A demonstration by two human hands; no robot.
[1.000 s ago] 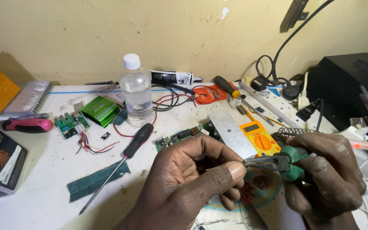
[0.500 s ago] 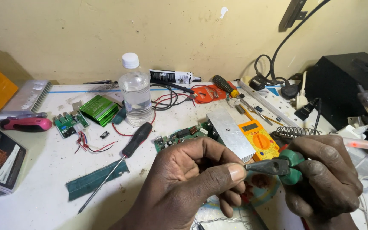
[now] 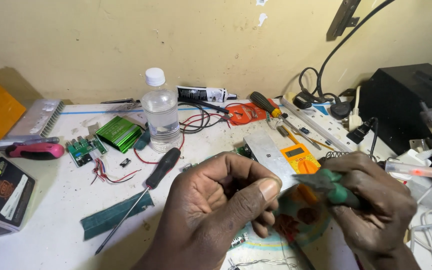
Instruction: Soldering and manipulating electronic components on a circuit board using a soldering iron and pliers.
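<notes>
Left hand (image 3: pixel 226 205) low in the middle of the view, fingers curled together, thumb pressed against the fingertips as if pinching something too small to make out. Right hand (image 3: pixel 376 205) just beside it, clamped around green-handled metal pliers (image 3: pixel 333 186), grey nose pointing at the left thumb tip and almost touching it. Cannot tell whether the pliers' jaws grip anything.

Behind the hands on the white table (image 3: pixel 61 200): a flat grey metal plate (image 3: pixel 270 152) lying partly over an orange-yellow multimeter (image 3: pixel 300 157), a green circuit board (image 3: pixel 241 150) peeking out just past the left knuckles. Further left, a black-handled screwdriver (image 3: pixel 148 187) lying slantwise, shaft crossing a dark green strip (image 3: pixel 116 215). Near it, a clear plastic water bottle with a white cap (image 3: pixel 160 112) standing upright, a ribbed green metal block (image 3: pixel 118 133) and a small green board with red and black wires (image 3: pixel 83 149) beside it. Pink-handled cutter (image 3: pixel 33 150) at the left edge. At the back, an orange-handled screwdriver (image 3: pixel 271 109) and a white power strip (image 3: pixel 321 125) with black plugs; black box (image 3: pixel 406 105) at the right.
</notes>
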